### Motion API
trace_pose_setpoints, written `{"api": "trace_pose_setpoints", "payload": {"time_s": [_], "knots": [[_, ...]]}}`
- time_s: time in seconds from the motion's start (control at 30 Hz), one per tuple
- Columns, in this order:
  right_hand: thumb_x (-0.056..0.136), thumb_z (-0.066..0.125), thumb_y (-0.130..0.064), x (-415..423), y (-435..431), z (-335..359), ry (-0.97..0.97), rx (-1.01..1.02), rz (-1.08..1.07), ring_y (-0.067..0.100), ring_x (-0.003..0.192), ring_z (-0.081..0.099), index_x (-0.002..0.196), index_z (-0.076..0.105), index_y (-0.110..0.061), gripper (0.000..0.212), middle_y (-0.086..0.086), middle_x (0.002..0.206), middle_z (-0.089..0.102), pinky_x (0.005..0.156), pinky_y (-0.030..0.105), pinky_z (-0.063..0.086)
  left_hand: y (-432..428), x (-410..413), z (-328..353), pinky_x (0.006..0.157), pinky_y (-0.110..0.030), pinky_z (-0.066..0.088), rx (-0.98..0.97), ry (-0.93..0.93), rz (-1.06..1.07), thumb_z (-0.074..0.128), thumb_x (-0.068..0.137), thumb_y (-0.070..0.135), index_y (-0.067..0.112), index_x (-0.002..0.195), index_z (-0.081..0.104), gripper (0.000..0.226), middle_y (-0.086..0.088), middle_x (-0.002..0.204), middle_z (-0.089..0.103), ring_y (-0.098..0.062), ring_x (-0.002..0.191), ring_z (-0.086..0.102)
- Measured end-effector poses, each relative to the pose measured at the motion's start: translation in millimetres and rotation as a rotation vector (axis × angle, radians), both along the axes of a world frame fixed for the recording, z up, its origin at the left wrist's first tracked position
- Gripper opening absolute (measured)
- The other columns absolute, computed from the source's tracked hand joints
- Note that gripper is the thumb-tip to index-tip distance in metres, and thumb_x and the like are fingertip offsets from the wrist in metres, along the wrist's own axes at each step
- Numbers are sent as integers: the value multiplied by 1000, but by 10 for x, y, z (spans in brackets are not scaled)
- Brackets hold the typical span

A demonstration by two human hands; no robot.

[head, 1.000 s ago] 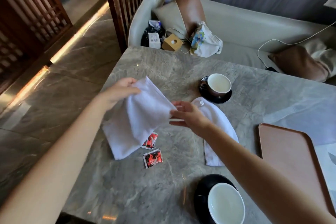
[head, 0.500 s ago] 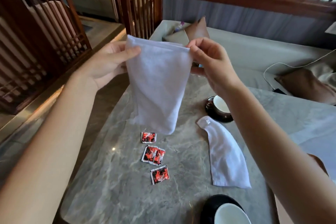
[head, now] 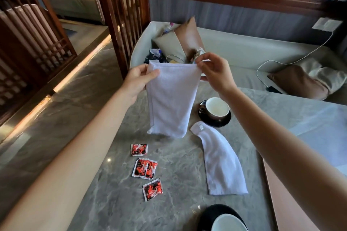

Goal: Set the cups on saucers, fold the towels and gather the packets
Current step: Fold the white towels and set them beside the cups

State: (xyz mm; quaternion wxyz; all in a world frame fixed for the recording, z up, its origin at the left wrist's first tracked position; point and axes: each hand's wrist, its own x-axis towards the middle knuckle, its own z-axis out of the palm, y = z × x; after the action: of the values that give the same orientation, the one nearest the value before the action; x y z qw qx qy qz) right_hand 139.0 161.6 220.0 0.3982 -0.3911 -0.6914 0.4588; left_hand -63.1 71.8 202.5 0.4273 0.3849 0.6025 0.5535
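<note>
- Currently, left grip (head: 139, 78) and right grip (head: 214, 73) pinch the hanging towel (head: 170, 99) by its top corners.
- Below the grips: second towel (head: 221, 163) apparently unfolded, packets (head: 145, 169) scattered.
- Far cup (head: 216, 108) and near cup (head: 230, 224) sit on saucers (head: 212, 123).

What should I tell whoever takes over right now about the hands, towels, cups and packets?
Left hand and right hand each pinch a top corner of the hanging towel, above the table.
Second towel lies loose near the far cup.
Done: far cup and near cup sit on saucers.
To do: fold both towels, gather the scattered red packets.
</note>
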Motion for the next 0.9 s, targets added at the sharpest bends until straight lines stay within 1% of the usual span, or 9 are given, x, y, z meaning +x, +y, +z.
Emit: {"api": "trace_pose_setpoints", "payload": {"time_s": [0.1,0.23,0.3,0.37,0.43,0.53,0.7,0.8,0.9], "knots": [[92,45,2,63,133,-10,14,-10,18,21,77,50,88,56,-12,18,11,81,54,73,41,50,170,-14,-36,88,-38,41,42,37,-25,67,83,17,15,81,54,13,-13,98,52,-22,94,52],[95,42,2,198,132,-91,13,-81,124,14,71,52,84,52,-18,24,7,81,54,68,26,54,193,-56,-146,77,-33,41,43,94,-143,68,82,14,7,88,53,18,-14,91,51,-22,87,51],[96,41,3,277,26,-239,16,-161,180,9,66,53,82,53,-16,26,1,76,54,65,23,54,78,-42,-265,64,-22,40,16,117,-204,67,82,13,14,74,50,19,-5,75,50,-9,71,51],[96,42,4,387,-136,-455,17,-254,234,3,61,55,82,54,-14,26,-4,70,55,62,19,53,-115,21,-435,55,-13,38,-26,131,-271,65,82,10,19,69,49,23,8,63,48,1,59,46],[96,44,4,542,-328,-725,-31,-338,304,6,67,55,83,55,-14,24,-1,74,55,66,21,52,-376,127,-685,54,-10,36,-114,120,-353,64,83,7,21,73,52,21,10,62,49,1,60,46],[96,47,0,805,-631,-1158,-132,-510,413,21,83,50,84,57,-15,22,11,86,49,75,33,53,-810,316,-1127,51,-14,31,-303,95,-413,64,83,7,22,80,51,20,5,65,43,-3,58,40],[95,53,-9,1145,-1028,-1614,-198,-791,520,10,81,53,88,62,-19,15,2,82,50,77,34,57,-1379,604,-1589,52,-12,31,-446,42,-503,67,83,17,23,88,53,16,4,68,38,-1,57,37],[95,53,-8,1240,-1118,-1718,-257,-848,545,15,81,51,91,62,-18,14,1,84,51,81,40,56,-1575,677,-1718,61,-17,34,-496,-41,-516,66,84,22,23,94,55,15,-3,76,39,-7,69,41],[96,51,-10,1212,-1088,-1711,-285,-838,498,9,74,52,90,61,-17,13,-4,78,51,73,32,57,-1606,691,-1766,74,-27,42,-546,-117,-437,63,87,21,26,100,57,15,-4,89,50,-12,84,50]]}}
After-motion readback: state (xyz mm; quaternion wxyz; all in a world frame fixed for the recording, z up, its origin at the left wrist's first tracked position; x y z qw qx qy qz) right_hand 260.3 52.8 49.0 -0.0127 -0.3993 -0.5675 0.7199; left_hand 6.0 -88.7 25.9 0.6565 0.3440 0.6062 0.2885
